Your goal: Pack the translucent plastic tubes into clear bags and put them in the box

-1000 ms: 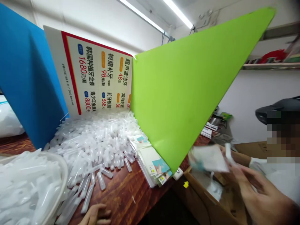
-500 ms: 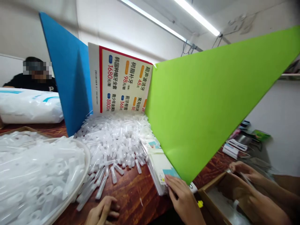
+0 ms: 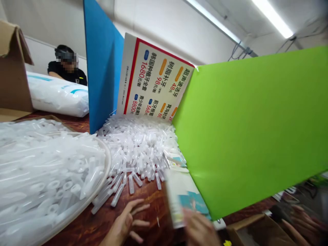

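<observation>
My right hand (image 3: 200,228), blurred by motion, grips the near end of a flat white and teal packet (image 3: 179,188). The packet is smeared too, and my fingers hide its corner. Over the dark red-brown table my left hand (image 3: 126,218) is open, its fingers spread apart and nothing in it. Just beyond that hand lie several loose translucent plastic tubes (image 3: 118,195), at the front of a large heap of small clear tubes (image 3: 143,147). Behind the packet in my right hand, another white and teal packet (image 3: 176,161) rests against the heap.
At left a round tub (image 3: 109,160) brims with larger translucent tubes. Blue (image 3: 102,68), printed (image 3: 156,78) and green boards (image 3: 251,126) wall in the heap. Cardboard boxes (image 3: 256,227) (image 3: 15,75) stand right and left. Another person's hands (image 3: 302,222) are at lower right; a person sits behind.
The view has swung left, bringing a cardboard box into sight. My left hand has spread its fingers and reached forward. My right hand is now moving with the packet.
</observation>
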A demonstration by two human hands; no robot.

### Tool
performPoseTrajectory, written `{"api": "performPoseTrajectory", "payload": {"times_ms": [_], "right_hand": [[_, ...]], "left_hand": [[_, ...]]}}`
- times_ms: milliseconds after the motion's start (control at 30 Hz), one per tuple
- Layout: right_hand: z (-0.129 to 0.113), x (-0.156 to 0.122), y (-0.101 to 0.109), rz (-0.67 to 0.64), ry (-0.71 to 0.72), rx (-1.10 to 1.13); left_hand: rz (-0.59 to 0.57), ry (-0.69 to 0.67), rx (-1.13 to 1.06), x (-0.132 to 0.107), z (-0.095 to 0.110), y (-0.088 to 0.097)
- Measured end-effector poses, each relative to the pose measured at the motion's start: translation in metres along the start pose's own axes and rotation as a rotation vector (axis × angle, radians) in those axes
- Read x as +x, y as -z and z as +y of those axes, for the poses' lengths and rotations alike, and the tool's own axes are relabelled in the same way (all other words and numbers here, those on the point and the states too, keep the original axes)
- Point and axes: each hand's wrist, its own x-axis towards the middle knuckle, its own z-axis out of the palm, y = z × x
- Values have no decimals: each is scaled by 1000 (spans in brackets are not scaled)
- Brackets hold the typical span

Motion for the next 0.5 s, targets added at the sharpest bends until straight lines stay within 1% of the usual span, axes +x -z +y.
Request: {"api": "performPoseTrajectory", "payload": {"times_ms": [33,67,100,133,167,200,233,267,300,400,467,500], "right_hand": [[-11,9,-15,-129,105,90],[-21,18,-30,-219,185,164],[-28,25,-44,-239,176,214],[-30,32,-58,-232,94,212],[-29,36,-69,-190,-36,168],[-23,39,-79,-140,-190,93],[-16,39,-88,-106,-332,5],[-6,39,-96,-97,-439,-72],[3,36,-103,-114,-501,-120],[23,27,-120,-216,-568,-130],[25,23,-121,-226,-640,-77],[24,22,-117,-216,-695,-26]], "left_hand": [[24,-20,-66,3,1,-3],[92,-44,-85,5,4,-4],[203,-64,-45,6,9,-2],[320,-74,41,4,15,1],[417,-79,151,1,21,7],[477,-81,259,-4,27,13],[488,-84,344,-10,32,20],[482,-95,400,-16,37,27],[465,-106,426,-21,39,32],[448,-104,412,-31,37,40],[394,-42,371,-34,29,39],[340,-6,338,-34,25,38]]}}
